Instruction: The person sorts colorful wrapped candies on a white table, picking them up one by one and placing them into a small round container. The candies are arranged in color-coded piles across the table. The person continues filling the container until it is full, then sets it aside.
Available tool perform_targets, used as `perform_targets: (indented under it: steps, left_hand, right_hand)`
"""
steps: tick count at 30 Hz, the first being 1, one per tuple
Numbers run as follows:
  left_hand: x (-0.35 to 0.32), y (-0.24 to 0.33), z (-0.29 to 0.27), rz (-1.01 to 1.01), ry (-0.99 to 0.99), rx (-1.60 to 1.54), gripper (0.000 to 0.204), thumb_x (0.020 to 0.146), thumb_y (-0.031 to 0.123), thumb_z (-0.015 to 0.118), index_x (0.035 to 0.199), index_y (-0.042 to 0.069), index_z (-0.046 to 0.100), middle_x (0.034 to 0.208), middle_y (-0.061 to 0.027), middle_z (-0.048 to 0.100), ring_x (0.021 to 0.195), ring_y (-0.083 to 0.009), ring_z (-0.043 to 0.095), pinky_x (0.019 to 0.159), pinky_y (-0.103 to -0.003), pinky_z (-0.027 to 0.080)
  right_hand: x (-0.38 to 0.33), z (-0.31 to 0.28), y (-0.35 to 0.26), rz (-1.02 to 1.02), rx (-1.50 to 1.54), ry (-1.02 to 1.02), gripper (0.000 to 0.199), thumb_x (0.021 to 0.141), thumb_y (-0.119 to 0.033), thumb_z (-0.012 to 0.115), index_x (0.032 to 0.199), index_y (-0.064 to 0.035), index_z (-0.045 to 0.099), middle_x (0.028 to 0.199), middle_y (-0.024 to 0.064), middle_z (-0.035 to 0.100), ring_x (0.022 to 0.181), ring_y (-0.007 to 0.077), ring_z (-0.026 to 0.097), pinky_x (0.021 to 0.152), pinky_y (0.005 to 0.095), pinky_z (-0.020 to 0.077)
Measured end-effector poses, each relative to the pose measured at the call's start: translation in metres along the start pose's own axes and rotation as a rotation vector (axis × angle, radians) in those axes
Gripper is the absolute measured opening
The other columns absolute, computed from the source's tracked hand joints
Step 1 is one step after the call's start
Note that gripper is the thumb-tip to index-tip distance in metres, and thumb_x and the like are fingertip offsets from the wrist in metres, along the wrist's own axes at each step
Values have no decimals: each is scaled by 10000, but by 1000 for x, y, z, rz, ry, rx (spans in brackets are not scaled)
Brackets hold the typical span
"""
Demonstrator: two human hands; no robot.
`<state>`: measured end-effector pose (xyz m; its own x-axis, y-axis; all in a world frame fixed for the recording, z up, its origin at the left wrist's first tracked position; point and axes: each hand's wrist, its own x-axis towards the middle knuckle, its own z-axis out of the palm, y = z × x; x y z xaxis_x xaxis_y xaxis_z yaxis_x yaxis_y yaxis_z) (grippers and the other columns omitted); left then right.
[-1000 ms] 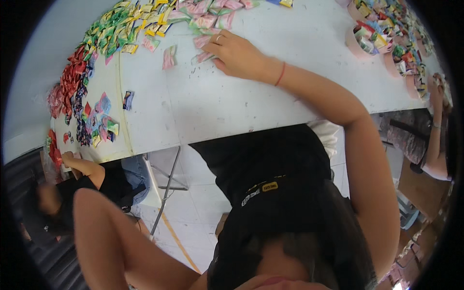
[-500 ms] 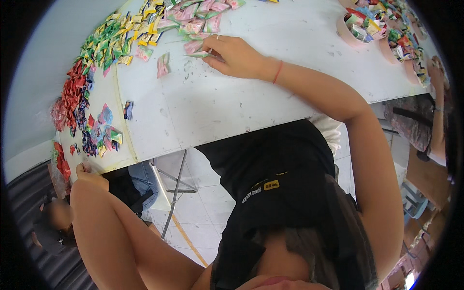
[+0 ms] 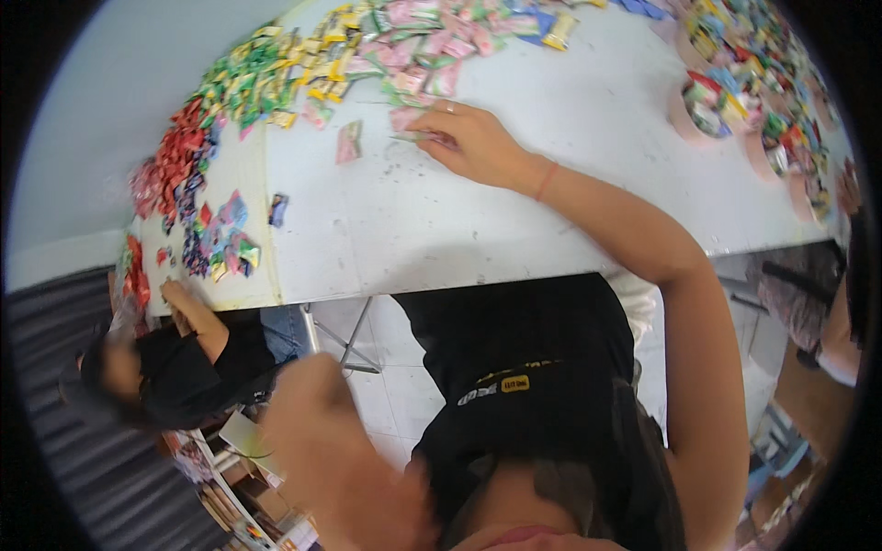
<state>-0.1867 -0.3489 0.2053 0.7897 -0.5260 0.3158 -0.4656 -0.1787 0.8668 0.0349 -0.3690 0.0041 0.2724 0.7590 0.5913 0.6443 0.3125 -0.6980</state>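
Swung inward since the earlier frame, the blurred left arm (image 3: 340,450) sits nearer the body; no left hand shows, so whether it holds anything cannot be told. Fingers of the right hand (image 3: 482,142) pinch a pink-and-green packet (image 3: 445,140) over the table (image 3: 413,220), just beside the pink heap (image 3: 441,46). Pink tubs (image 3: 684,119) at the right already stand filled with mixed packets (image 3: 707,96), while the pink heap, yellow heap (image 3: 340,46), green heap (image 3: 243,83) and red heap (image 3: 179,151) remain loose outside them
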Motion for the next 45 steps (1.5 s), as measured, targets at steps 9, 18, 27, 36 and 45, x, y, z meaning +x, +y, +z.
perform_targets:
  steps: [9,18,27,36,45]
  left_hand:
    - [-52,-122,115,-513,1354,-116,108,916,23,631,1019,-5,652,991,-82,667,905,-146,607,844,-274,471]
    - [-53,-145,100,-483,1490,-147,92,955,41,606,1035,5,634,989,-68,676,889,-124,604,848,-271,477]
    - [-35,-159,105,-492,1423,-38,82,934,32,625,997,0,667,953,-50,672,862,-115,592,825,-257,466]
    - [-31,-158,105,-550,1344,168,88,911,20,641,988,7,681,889,-45,667,810,-112,584,787,-253,471]
    - [-23,-162,107,-568,1356,303,72,879,24,670,946,30,694,869,-55,684,766,-132,631,716,-251,482]
  right_hand:
    - [1,-11,2,165,54,17,204,898,-178,672,1042,-38,644,923,130,651,777,261,638,702,353,511]
    - [0,-14,2,286,166,-22,215,925,-147,635,1084,-9,592,825,167,657,675,265,646,628,350,498]
    - [2,-14,4,288,127,-87,237,913,-137,642,1108,-8,607,791,159,650,647,253,642,614,346,500]
    - [3,-11,1,264,143,-57,211,893,-112,664,1082,-21,641,803,119,659,619,186,604,600,297,495]
    - [4,-12,-2,320,146,-86,167,910,-115,666,1039,-13,638,778,67,639,616,100,532,587,251,462]
